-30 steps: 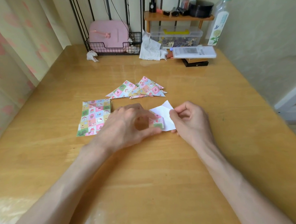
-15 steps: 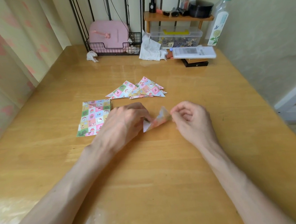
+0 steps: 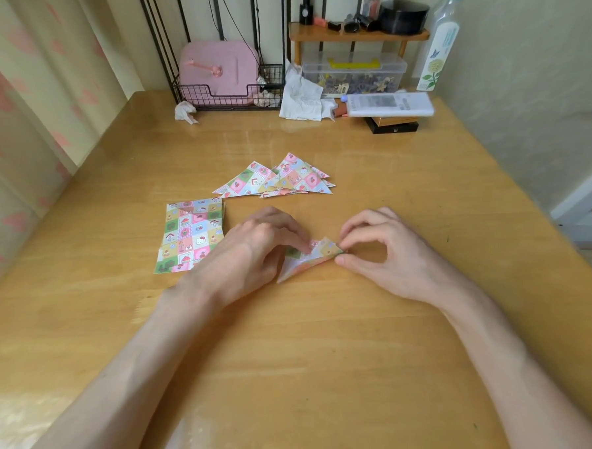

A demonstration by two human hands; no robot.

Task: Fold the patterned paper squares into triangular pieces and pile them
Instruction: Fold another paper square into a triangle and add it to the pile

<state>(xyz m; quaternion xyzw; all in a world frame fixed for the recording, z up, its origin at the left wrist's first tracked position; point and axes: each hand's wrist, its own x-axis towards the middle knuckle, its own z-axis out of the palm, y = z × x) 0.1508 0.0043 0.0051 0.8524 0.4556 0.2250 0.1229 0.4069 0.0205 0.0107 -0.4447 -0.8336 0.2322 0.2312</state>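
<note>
— We've folded the white flap shut; the paper triangle point(image 3: 311, 257) now lies between our hands.
— Left hand point(image 3: 255, 252) grips one end, right hand point(image 3: 387, 250) pinches the other corner: creasing comes next.

One head-worn camera looks forward and down over the table point(image 3: 295, 361).

Open tabletop point(image 3: 423, 200) front and right; paper squares point(image 3: 190, 235) left, triangle pile point(image 3: 285, 178) behind, clutter point(image 3: 353, 73) along back edge.
</note>
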